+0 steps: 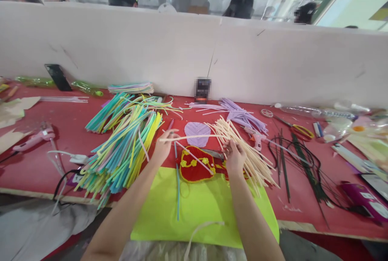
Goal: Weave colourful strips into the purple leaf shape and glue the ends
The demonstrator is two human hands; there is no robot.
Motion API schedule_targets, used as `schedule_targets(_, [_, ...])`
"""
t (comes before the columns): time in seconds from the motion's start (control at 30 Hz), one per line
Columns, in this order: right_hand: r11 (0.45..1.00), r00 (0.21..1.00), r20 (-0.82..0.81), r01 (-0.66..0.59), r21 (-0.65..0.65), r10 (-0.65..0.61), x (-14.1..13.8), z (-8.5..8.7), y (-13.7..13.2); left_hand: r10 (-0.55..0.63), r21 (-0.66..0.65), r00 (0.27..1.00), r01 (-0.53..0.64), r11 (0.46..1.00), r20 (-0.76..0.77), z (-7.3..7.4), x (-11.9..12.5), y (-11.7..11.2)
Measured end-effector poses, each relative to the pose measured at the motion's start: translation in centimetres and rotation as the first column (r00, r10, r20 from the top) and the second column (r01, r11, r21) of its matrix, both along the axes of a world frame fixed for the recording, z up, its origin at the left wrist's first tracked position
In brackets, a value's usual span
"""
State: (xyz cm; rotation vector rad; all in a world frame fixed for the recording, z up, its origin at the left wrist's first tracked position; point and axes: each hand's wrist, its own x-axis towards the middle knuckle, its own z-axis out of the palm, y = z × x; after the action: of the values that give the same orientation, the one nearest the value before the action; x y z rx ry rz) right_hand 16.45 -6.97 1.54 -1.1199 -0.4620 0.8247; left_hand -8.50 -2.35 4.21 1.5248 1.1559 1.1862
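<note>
My left hand (165,144) pinches one end of a cream pipe cleaner (197,136), which runs nearly level across to the right. My right hand (235,158) has its fingers closed at the other end, against a loose bundle of cream pipe cleaners (257,164). Below the held stem lies a leaf-shaped lilac piece (197,133) made of pipe cleaners. Nearer me is a red piece (194,166) with yellow edging and small yellow flowers, a lilac stem lying across it. A single blue pipe cleaner (178,196) rests on the bright green cloth (209,212).
A big pile of coloured pipe cleaners (121,152) is at left, lilac ones (247,115) behind right. Glue guns (36,137) lie on both sides. Scissors (303,131), dark green stems (307,168) and cables are at right. A white partition (136,47) stands behind the red table (69,119).
</note>
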Motion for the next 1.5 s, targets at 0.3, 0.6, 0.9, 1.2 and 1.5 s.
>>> schedule_targets(0.3, [0.997, 0.983, 0.165, -0.077, -0.029, 0.081, -1.7, 0.5, -0.4, -0.272, -0.109, 0.933, 0.303, 0.947, 0.234, -2.0, 7.1, -2.6])
schedule_targets(0.6, [0.893, 0.836, 0.336, -0.448, -0.038, 0.434, -3.4, 0.8, -1.2, -0.032, -0.29, 0.883, 0.188, 0.938, 0.468, -2.1, 6.5, -2.4])
schedule_targets(0.9, [0.819, 0.773, 0.301, -0.571, -0.051, 0.558, -3.8, 1.0, -1.6, 0.017, -0.33, 0.841, 0.193, 0.924, 0.541, -2.4, 6.5, -2.2])
schedule_targets(1.2, [0.782, 0.784, 0.055, -0.621, 0.05, 0.618, -3.7, 0.4, -1.3, 0.023, -0.322, 0.809, 0.208, 0.924, 0.588, -2.6, 6.9, -2.2])
schedule_targets(1.5, [0.729, 0.729, 0.042, -0.684, 0.02, 0.683, -2.7, 0.4, -1.3, -0.018, -0.339, 0.762, 0.309, 0.889, 0.648, -2.2, 6.6, -2.2])
